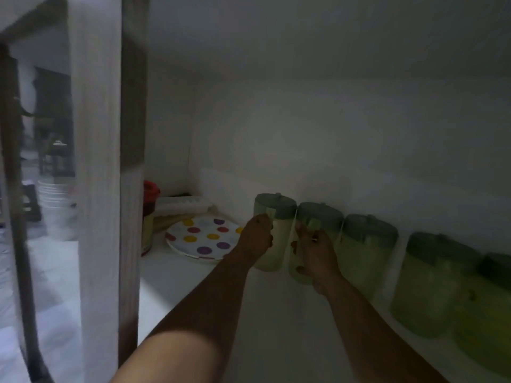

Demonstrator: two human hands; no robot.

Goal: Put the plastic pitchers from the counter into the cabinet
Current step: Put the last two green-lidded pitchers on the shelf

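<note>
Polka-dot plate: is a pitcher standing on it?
No. The polka-dot plate lies bare on the shelf, left of the pitcher row; the nearest pitcher, held by the left hand, stands beside it.

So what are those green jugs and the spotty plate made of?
The jug in the left hand looks like thin plastic: its pale green body is see-through and cloudy, with a darker, duller green lid. The spotty plate is smooth and white with printed dots. It could be plastic or glazed ceramic; the dim, blurry picture leaves that open.
</note>
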